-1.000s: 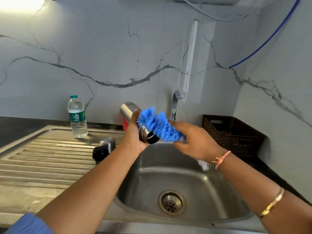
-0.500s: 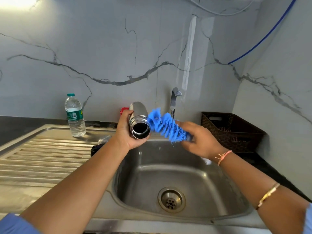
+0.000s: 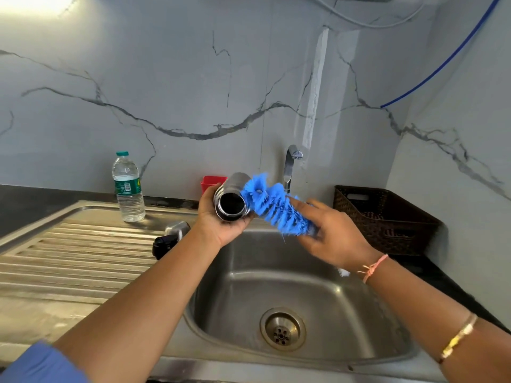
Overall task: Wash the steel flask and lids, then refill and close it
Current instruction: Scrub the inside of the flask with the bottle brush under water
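Observation:
My left hand (image 3: pixel 218 219) grips the steel flask (image 3: pixel 231 196) above the sink's back left corner, its dark open mouth turned toward me. My right hand (image 3: pixel 329 233) holds a blue bottle brush (image 3: pixel 272 204) by its handle. The bristle tip lies just right of the flask's mouth, outside it. A steel lid (image 3: pixel 178 227) and a black lid (image 3: pixel 164 244) lie on the drainboard (image 3: pixel 69 255) beside my left forearm, partly hidden by it.
The steel sink (image 3: pixel 318 294) with its drain (image 3: pixel 282 328) lies below my hands. A tap (image 3: pixel 290 167) stands behind the brush. A plastic water bottle (image 3: pixel 127 186) stands on the drainboard, a red cup (image 3: pixel 211 182) by the wall, a brown basket (image 3: pixel 384 219) at right.
The flask's mouth has turned from pointing right to facing me. The brush has drawn back slightly from the flask to its right side.

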The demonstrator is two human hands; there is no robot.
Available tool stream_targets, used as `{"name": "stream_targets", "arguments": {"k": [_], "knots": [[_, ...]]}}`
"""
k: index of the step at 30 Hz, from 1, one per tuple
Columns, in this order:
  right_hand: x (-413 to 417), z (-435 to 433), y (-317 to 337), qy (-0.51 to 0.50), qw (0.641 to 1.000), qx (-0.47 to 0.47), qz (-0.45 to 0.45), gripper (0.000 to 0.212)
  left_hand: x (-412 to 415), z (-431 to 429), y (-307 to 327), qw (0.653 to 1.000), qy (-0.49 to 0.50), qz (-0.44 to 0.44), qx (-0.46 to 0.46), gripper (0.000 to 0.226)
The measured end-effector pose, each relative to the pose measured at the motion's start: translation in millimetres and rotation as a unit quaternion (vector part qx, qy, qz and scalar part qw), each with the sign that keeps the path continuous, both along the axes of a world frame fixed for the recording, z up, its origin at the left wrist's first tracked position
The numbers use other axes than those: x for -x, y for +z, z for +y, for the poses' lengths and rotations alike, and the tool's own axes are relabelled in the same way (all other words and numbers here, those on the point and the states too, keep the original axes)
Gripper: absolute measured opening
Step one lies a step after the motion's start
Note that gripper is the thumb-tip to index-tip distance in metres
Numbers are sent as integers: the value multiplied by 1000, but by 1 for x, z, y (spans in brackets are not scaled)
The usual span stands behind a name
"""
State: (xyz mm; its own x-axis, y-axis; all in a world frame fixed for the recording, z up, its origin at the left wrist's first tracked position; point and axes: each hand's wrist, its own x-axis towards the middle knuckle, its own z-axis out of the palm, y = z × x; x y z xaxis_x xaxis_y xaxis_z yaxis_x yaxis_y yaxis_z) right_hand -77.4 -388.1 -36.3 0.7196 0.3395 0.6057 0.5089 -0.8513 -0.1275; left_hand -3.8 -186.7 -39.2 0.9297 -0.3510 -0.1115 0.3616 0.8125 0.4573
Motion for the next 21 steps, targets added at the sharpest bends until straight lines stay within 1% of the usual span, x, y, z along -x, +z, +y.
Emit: {"name": "stream_targets", "arguments": {"k": [1, 2, 4, 6, 9, 11, 13, 16, 18, 21], "knots": [[1, 5, 3, -2, 1000, -6, -9, 66, 0, -2, 0, 1000, 5, 17, -14, 55], [2, 11, 7, -5, 1000, -8, -16, 67, -1, -4, 0, 999, 9, 32, -36, 52], [1, 25, 16, -17, 999, 11, -24, 67, 0, -10, -2, 998, 1, 25, -66, 49], [0, 37, 22, -32, 999, 33, -18, 66, 0, -15, -5, 997, -9, 9, -72, 48], [1, 34, 23, -44, 999, 22, -11, 66, -1, -17, -3, 999, 5, -10, -53, 40], [4, 23, 13, -34, 999, -10, 17, 65, -7, -13, -2, 1000, 19, -1, -18, 41], [9, 13, 4, -24, 999, -23, 30, 63, -11, -10, -3, 1000, 14, 18, 6, 43], [7, 12, 7, -41, 999, -22, 26, 63, -9, -14, -4, 999, 17, 36, 2, 44], [1, 18, 15, -54, 998, -35, 22, 64, -4, -22, -3, 999, 22, 11, -27, 41], [-5, 29, 26, -59, 997, -47, 17, 66, 6, -31, 2, 997, -9, -52, -54, 41]]}}
